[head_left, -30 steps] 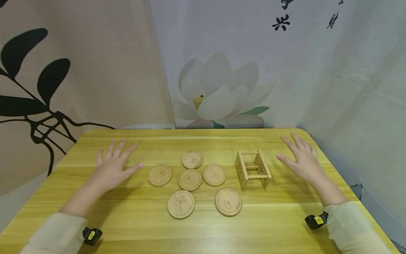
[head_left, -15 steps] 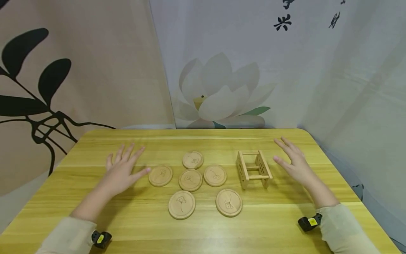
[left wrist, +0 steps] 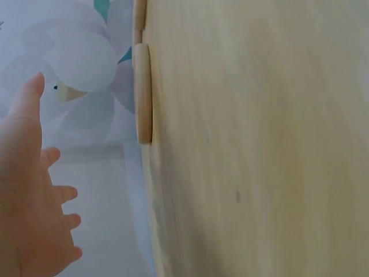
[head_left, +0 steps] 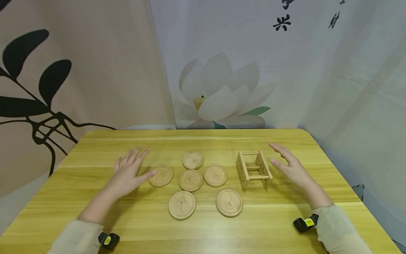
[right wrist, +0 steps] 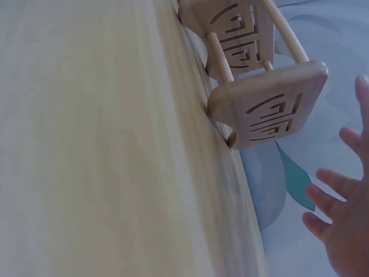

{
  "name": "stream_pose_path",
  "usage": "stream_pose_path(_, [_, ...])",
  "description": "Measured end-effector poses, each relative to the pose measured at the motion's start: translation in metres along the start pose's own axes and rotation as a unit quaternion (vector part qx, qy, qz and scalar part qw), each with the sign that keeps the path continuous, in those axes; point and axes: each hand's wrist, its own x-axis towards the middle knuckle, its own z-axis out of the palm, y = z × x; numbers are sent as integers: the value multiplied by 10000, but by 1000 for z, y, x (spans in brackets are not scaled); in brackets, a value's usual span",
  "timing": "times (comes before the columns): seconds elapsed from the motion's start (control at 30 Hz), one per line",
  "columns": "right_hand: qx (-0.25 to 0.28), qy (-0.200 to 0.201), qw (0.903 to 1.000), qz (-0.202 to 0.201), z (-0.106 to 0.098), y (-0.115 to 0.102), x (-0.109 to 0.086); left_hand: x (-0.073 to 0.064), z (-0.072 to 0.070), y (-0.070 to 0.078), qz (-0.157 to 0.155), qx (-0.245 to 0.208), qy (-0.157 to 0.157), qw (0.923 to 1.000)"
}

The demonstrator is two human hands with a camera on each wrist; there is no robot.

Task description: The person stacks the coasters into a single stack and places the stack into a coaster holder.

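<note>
Several round wooden coasters with engraved ginkgo leaves lie flat on the table, among them a left coaster (head_left: 162,177), a middle one (head_left: 190,180) and a front right one (head_left: 229,203). To their right stands a small wooden rack (head_left: 253,169) with cut-out side panels and round crossbars; its side panel (right wrist: 277,109) shows in the right wrist view. My left hand (head_left: 128,176) hovers with fingers spread, its thumb overlapping the left coaster's edge in the head view. My right hand (head_left: 293,168) is held just right of the rack, fingers extended, holding nothing.
The yellow wooden table (head_left: 142,225) has a back edge against a hanging cloth (head_left: 222,35) printed with a lotus. A black camera (head_left: 109,241) is strapped to the left wrist and another camera (head_left: 306,223) to the right wrist.
Both hands have moved inward: the left toward the left coaster, the right toward the rack. The coasters and the rack have stayed in place.
</note>
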Motion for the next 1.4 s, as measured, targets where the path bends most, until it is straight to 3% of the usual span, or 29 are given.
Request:
stream_pose_path(0.2, [266,-48,9996,-81,5,4,0,1,4,0,56,-295,62,9995])
stream_pose_path(0.47, [593,-184,9980,125,10,10,0,1,13,-2,44,-758,-9,9971])
stream_pose_path(0.93, [1232,-292,9919,97,15,23,0,0,32,-11,-219,-1423,-343,9890])
stream_pose_path(1.4, [1440,-437,9883,238,19,32,-1,-1,43,-17,-400,-1677,-486,9838])
